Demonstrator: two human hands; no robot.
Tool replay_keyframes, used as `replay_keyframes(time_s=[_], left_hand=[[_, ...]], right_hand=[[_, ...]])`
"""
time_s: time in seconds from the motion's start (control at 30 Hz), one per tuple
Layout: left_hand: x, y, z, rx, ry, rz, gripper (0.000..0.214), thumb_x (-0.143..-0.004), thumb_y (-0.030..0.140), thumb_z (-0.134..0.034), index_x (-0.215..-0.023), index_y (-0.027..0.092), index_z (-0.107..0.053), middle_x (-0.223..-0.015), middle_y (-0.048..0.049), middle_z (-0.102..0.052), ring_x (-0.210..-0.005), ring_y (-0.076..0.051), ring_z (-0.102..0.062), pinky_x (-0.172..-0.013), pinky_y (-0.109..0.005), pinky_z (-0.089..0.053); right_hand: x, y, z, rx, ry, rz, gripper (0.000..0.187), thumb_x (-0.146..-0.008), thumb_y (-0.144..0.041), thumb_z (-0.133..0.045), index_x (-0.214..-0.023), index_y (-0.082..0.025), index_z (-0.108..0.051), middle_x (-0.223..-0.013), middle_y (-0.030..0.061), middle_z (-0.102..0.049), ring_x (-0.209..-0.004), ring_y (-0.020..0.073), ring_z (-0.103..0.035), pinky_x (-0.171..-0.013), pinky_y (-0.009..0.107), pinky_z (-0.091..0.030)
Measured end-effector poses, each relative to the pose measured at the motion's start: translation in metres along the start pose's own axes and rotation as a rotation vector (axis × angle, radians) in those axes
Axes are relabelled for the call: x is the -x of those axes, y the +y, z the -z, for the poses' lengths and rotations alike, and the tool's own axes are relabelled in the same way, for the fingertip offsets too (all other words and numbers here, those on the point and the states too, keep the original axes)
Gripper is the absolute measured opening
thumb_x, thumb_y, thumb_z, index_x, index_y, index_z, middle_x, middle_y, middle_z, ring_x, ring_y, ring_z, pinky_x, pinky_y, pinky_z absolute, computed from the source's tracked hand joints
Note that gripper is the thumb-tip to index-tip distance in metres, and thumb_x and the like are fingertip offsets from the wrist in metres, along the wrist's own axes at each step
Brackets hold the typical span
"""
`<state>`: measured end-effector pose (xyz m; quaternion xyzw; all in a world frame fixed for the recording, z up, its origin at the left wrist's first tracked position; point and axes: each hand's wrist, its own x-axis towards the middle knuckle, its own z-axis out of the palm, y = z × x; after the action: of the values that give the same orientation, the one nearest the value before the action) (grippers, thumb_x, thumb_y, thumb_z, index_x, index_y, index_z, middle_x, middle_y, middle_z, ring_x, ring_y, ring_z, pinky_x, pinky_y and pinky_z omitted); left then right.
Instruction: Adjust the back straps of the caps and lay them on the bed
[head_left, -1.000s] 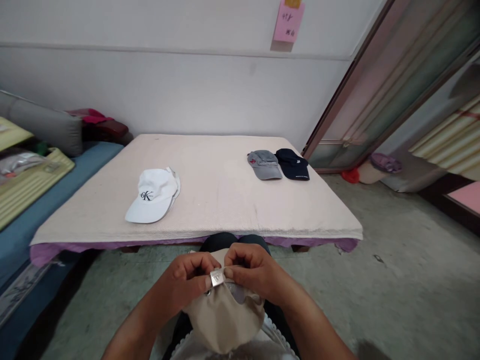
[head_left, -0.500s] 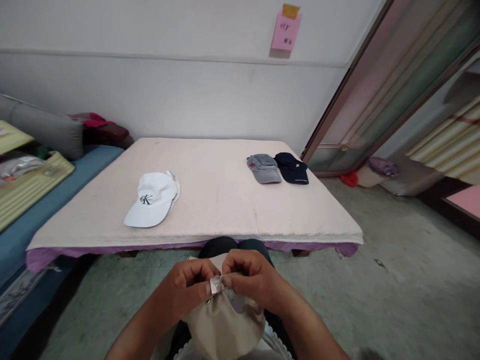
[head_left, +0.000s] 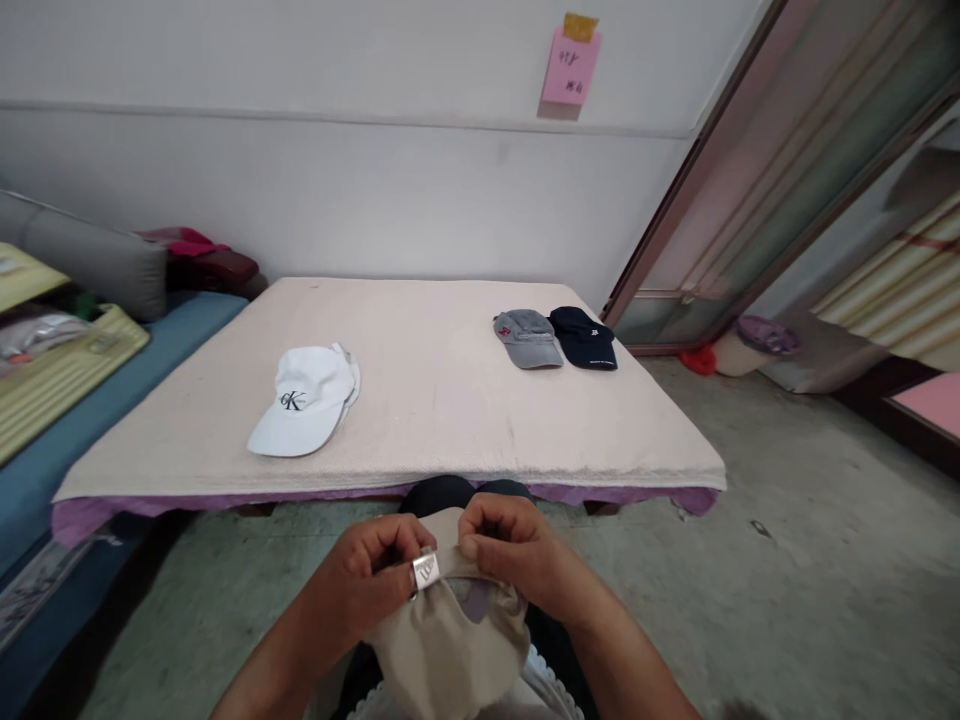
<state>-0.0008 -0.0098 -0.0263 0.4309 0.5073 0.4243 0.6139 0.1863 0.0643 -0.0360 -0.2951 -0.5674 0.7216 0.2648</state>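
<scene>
My left hand [head_left: 375, 568] pinching the silver buckle [head_left: 426, 571] of a beige cap [head_left: 450, 655], my right hand [head_left: 517, 545] pinching its strap [head_left: 454, 563], the cap above my lap, a white cap [head_left: 307, 390] ahead on the pale cover [head_left: 420, 400], grey cap [head_left: 527, 340] and navy cap [head_left: 579, 338] side by side farther right.

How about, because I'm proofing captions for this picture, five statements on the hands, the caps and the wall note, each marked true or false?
1. The left hand has its fingers at the silver clasp of the beige cap. True.
2. In the picture, the white cap lies left of the gray cap. True.
3. The right hand touches the white cap. False: its fingers pinch the beige cap.
4. The navy cap lies far from the gray cap. False: the two lie side by side.
5. The pink note has yellow tape at its top. True.
</scene>
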Motion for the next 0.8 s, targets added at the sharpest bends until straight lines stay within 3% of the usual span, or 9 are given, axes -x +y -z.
replay_keyframes(time_s=[0.3,0.43,0.63,0.8], left_hand=[[-0.001,-0.005,0.0,0.013,-0.007,-0.043,0.025,-0.075,0.025,-0.068,-0.061,0.016,-0.05,-0.079,-0.002,-0.056,-0.071,-0.014,-0.049,-0.063,-0.025,-0.035],[-0.001,-0.001,0.0,0.045,0.019,-0.017,0.026,-0.073,0.027,-0.071,-0.061,0.016,-0.051,-0.081,-0.0027,-0.057,-0.07,-0.013,-0.048,-0.061,-0.025,-0.034],[-0.002,0.0,0.001,0.109,0.006,-0.033,0.027,-0.071,0.031,-0.073,-0.061,0.016,-0.052,-0.079,-0.0025,-0.057,-0.071,-0.014,-0.049,-0.062,-0.025,-0.035],[-0.002,-0.002,0.001,0.094,-0.006,-0.054,0.026,-0.073,0.029,-0.071,-0.062,0.016,-0.052,-0.081,-0.0024,-0.056,-0.072,-0.014,-0.048,-0.063,-0.025,-0.035]], right_hand=[[-0.003,0.002,-0.002,-0.218,0.061,-0.076,0.029,-0.071,-0.038,-0.072,-0.069,-0.016,-0.053,-0.053,-0.0076,-0.036,-0.044,0.0042,-0.025,-0.042,0.019,-0.016],[-0.002,0.003,-0.001,-0.118,0.045,0.003,0.027,-0.072,-0.037,-0.072,-0.07,-0.016,-0.055,-0.057,-0.0053,-0.043,-0.049,0.0058,-0.031,-0.044,0.02,-0.021],[0.007,-0.003,-0.004,0.113,-0.11,0.092,0.024,-0.072,-0.024,-0.073,-0.092,-0.018,-0.063,-0.071,-0.0034,-0.052,-0.061,0.0083,-0.04,-0.053,0.02,-0.03],[0.006,-0.005,-0.007,0.183,-0.088,0.101,0.015,-0.074,-0.021,-0.07,-0.086,-0.017,-0.063,-0.072,-0.0029,-0.053,-0.062,0.0085,-0.041,-0.053,0.02,-0.03]])
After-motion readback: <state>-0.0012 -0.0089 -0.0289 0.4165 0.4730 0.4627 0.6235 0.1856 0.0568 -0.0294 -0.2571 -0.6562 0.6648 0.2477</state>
